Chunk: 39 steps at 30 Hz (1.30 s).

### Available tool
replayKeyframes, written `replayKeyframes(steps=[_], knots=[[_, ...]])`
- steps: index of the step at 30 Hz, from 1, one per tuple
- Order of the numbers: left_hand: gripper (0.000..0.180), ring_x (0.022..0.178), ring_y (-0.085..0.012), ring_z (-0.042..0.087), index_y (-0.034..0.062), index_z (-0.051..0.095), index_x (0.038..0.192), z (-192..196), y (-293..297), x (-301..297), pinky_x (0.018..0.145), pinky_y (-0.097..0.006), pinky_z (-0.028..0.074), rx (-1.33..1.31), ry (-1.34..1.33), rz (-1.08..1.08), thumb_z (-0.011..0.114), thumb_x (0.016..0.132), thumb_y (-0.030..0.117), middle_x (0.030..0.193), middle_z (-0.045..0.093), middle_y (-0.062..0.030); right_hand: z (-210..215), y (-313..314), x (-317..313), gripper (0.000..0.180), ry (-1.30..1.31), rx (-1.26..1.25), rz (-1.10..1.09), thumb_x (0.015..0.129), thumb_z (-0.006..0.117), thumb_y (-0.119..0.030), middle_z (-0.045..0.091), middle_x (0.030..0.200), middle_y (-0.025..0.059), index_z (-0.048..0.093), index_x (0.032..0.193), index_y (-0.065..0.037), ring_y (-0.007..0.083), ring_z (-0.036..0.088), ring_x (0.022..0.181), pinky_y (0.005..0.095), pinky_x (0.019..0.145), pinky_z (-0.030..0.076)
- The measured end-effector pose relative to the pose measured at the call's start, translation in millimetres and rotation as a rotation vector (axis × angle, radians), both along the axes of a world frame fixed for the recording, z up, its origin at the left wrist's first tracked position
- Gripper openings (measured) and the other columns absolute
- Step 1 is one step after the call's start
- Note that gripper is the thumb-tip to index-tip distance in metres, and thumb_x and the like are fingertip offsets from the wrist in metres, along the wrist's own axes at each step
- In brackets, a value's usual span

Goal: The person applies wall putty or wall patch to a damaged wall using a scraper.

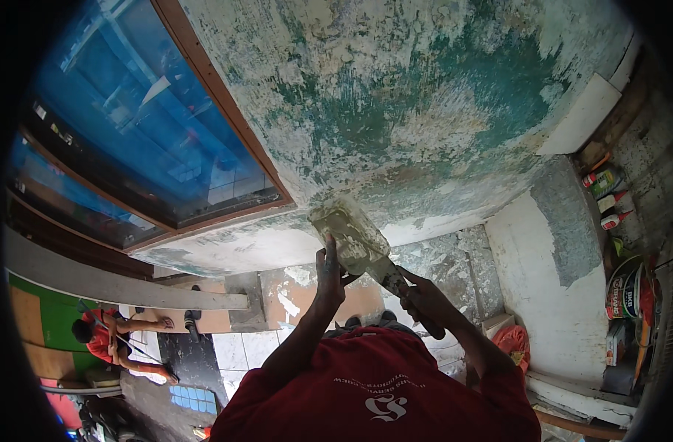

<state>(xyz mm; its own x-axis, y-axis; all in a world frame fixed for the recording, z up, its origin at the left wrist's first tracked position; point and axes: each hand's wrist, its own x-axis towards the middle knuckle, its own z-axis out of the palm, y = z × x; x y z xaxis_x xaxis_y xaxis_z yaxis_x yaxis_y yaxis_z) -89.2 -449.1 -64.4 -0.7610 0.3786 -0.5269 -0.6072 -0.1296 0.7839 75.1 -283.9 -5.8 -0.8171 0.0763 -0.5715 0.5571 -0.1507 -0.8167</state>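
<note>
A: Where is the scraper?
B: The wide scraper (353, 237), its blade caked with grey filler, lies flat against the peeling wall (425, 96), just below the corner of the wooden window frame (226, 110). Its dark handle runs down to the right.

A: And the right hand?
B: The right hand (423, 297) is wrapped around the handle, fingers closed tight on it.

A: The left one?
B: The left hand (329, 272) is raised beside the blade, fingers pressed together and pointing up, the fingertips touching the blade's lower edge. It steadies rather than grips.

A: What does the wall look like?
B: Patches of green paint between large areas of bare pale plaster, flaking all over.

A: Anything else around?
B: Blue-tinted glass (145, 103) fills the window at left. At far right, small bottles with red caps (609, 199) and round paint cans (625, 291) sit on a shelf. Lower left, well apart, another person in a red top (100, 335) crouches on the floor near a long grey plank (123, 283)
</note>
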Motion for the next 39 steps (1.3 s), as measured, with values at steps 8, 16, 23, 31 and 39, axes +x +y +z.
replayKeyframes(steps=[8, 16, 23, 31, 39], knots=[[0.076, 0.112, -0.0276, 0.057, 0.0092, 0.04, 0.13, 6.3, 1.0, 0.1, 0.084, -0.048, 0.053, 0.073, 0.045, -0.038, 0.043, 0.085, 0.07, 0.125, 0.051, -0.0123, -2.3, 14.6, -4.3, 0.053, 0.076, -0.16, -0.048, 0.097, 0.044, -0.015, 0.053, 0.065, 0.001, 0.026, 0.147, -0.017, 0.0061, 0.046, 0.047, 0.0234, 0.043, 0.043], [0.072, 0.114, -0.0267, 0.054, 0.0131, 0.04, 0.131, 23.7, 1.4, 6.4, 0.086, -0.048, 0.051, 0.131, 0.006, -0.074, 0.042, 0.086, 0.069, 0.126, 0.05, -0.01, -23.3, -16.9, -12.3, 0.054, 0.108, 0.0, -0.112, 0.097, 0.043, -0.016, 0.05, 0.063, -0.0006, 0.024, 0.148, -0.02, 0.0053, 0.044, 0.048, 0.0224, 0.044, 0.041], [0.071, 0.118, -0.0248, 0.051, 0.0204, 0.034, 0.138, 22.3, -13.5, -4.0, 0.09, -0.048, 0.047, 0.225, -0.035, -0.052, 0.038, 0.087, 0.07, 0.133, 0.047, -0.0068, -14.2, 11.7, 13.1, 0.055, 0.044, -0.357, -0.109, 0.095, 0.046, -0.012, 0.05, 0.07, 0.0005, 0.026, 0.146, -0.013, 0.0051, 0.042, 0.048, 0.0209, 0.043, 0.038], [0.074, 0.121, -0.0267, 0.049, 0.0195, 0.031, 0.14, 10.9, -12.7, 10.5, 0.091, -0.049, 0.046, 0.244, 0.089, -0.118, 0.039, 0.087, 0.07, 0.136, 0.044, -0.0077, -27.3, 21.7, 22.0, 0.022, 0.169, -1.539, -0.221, 0.097, 0.041, -0.015, 0.049, 0.071, 0.0034, 0.046, 0.113, -0.002, 0.0042, 0.04, 0.044, 0.0166, 0.036, 0.036], [0.073, 0.125, -0.0266, 0.046, 0.0197, 0.028, 0.142, 1.5, -14.3, 23.6, 0.093, -0.051, 0.045, 0.238, 0.025, -0.17, 0.038, 0.088, 0.067, 0.138, 0.043, -0.0095, -40.2, 17.8, 8.5, 0.028, 0.133, -1.689, -0.283, 0.096, 0.038, -0.017, 0.045, 0.058, 0.0023, 0.048, 0.074, -0.003, 0.0049, 0.037, 0.036, 0.0167, 0.03, 0.032]])
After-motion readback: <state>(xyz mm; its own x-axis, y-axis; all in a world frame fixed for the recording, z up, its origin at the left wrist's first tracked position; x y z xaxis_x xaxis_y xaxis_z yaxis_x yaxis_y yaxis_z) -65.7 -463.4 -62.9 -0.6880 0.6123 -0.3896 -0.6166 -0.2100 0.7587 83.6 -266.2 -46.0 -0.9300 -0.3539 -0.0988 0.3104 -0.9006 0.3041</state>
